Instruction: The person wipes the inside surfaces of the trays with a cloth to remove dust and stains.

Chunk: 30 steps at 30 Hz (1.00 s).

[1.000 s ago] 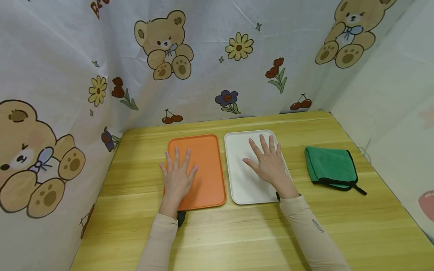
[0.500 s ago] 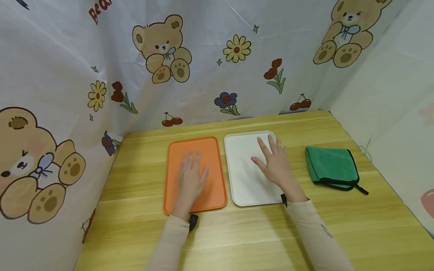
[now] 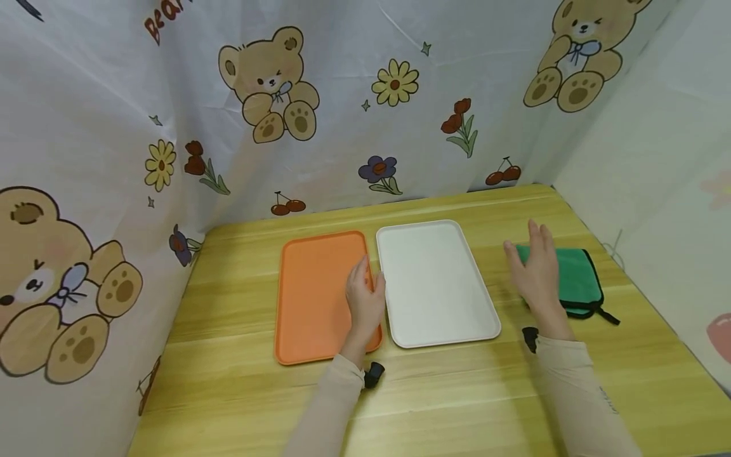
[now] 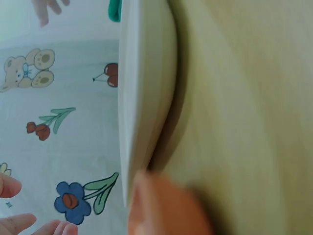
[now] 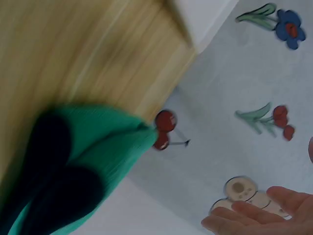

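Above the right edge of the orange tray (image 3: 316, 298), beside the white tray (image 3: 436, 285), is my left hand (image 3: 365, 308). It holds nothing, and its fingers are fairly straight with the thumb apart. My right hand (image 3: 537, 273) is held over the left part of a folded green cloth (image 3: 579, 276) with black edging, hiding that part in the head view. Nothing is in its fingers. From the right wrist view, the fingers (image 5: 264, 215) appear apart from the cloth (image 5: 105, 147). In the left wrist view, fingertips show at the lower left, apart from the white tray's rim (image 4: 156, 88).
Both trays lie side by side on a wooden table (image 3: 228, 381). A white curtain (image 3: 342, 146) printed with bears and flowers hangs behind the table and on its left. A pale wall or sheet (image 3: 674, 190) borders the right side.
My left hand has moved right across the orange tray, turning onto its side. My right hand has moved right from the white tray to the green cloth. Trays and cloth stay put.
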Motion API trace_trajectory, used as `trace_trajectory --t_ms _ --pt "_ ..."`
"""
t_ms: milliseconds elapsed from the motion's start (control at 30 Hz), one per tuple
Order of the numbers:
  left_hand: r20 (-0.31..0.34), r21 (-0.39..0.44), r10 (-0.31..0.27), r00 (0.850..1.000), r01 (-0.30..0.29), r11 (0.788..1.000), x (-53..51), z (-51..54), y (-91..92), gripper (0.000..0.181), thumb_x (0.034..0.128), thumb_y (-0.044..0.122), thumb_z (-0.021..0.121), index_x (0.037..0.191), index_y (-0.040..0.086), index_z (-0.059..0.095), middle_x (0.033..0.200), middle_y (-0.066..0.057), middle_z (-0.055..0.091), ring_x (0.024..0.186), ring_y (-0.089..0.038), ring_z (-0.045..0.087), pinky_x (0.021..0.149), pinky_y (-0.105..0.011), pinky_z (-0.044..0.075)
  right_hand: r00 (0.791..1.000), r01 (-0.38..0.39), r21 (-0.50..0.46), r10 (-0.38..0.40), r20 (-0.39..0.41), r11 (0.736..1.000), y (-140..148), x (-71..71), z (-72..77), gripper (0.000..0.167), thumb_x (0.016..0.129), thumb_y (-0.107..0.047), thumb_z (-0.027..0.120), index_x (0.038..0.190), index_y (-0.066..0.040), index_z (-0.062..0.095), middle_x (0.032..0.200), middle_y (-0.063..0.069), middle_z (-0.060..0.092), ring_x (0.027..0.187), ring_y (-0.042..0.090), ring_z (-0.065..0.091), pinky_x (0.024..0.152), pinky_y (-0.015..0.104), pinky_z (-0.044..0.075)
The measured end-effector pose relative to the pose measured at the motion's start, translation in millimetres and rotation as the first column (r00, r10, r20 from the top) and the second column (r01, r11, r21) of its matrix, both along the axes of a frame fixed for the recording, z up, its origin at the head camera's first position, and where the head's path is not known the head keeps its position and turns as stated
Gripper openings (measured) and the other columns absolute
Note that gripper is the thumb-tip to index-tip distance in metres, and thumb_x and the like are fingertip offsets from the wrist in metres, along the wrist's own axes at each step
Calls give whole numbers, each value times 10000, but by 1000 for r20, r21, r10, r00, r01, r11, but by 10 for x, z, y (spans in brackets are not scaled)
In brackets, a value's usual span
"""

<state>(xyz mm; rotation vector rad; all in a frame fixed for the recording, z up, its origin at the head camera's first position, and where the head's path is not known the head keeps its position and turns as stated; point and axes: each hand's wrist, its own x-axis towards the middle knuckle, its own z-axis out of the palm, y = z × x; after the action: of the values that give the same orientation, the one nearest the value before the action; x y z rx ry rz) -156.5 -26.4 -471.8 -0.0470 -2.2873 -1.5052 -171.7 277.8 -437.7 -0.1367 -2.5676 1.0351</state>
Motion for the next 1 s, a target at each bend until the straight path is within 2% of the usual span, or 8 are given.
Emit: trace_trajectory --t_ms 200,300,433,567,733,900,1000 --pt "122 57 -10 992 3 998 -18 -134 255 463 939 94 589 1383 -11 514 1305 -228 568 1175 -390 526 941 -529 459 994 108 -24 -108 16 994 451 48 -89 657 1035 -339 441 1555 -26 190 1588 302 109 1437 534 120 1109 703 153" --pt "179 45 12 984 -20 999 -32 -206 346 464 937 111 588 1383 4 517 1356 -197 549 1257 -377 482 1016 -536 413 990 135 -33 -134 50 990 614 96 -130 658 1039 -361 416 1555 -24 185 1588 309 87 1439 539 91 1108 710 135" --pt "216 35 45 975 -53 998 -43 -285 418 454 934 113 581 1375 20 526 1370 -180 545 1290 -378 458 1054 -549 370 984 158 -19 -156 83 987 750 158 -202 662 1040 -369 395 1540 19 197 1571 343 95 1428 557 96 1108 709 134" --pt "218 12 88 972 -93 996 -50 -339 428 435 929 94 581 1358 31 544 1349 -183 559 1274 -381 472 1036 -551 388 978 173 7 -172 120 985 802 164 -315 670 1036 -371 403 1525 48 218 1553 372 115 1420 566 112 1108 700 155" --pt "195 -47 116 974 -109 993 -89 -385 407 434 922 73 582 1354 39 550 1336 -177 574 1251 -375 494 1017 -535 408 960 161 85 -176 218 983 813 95 -423 728 1021 -479 372 1543 1 205 1541 399 91 1387 623 86 1045 764 163" --pt "165 -141 128 978 -105 984 -127 -405 410 436 899 20 601 1333 30 570 1313 -173 603 1186 -383 529 994 -505 428 934 115 191 -172 314 975 857 3 -464 811 987 -603 331 1553 -39 191 1513 447 40 1298 741 54 990 820 104" --pt "141 -198 139 980 -109 974 -136 -419 426 433 873 -28 610 1304 11 592 1274 -188 619 1134 -390 546 964 -496 444 908 74 213 -154 389 974 891 -44 -490 872 958 -667 319 1565 -66 142 1499 468 -31 1268 774 3 961 852 63"
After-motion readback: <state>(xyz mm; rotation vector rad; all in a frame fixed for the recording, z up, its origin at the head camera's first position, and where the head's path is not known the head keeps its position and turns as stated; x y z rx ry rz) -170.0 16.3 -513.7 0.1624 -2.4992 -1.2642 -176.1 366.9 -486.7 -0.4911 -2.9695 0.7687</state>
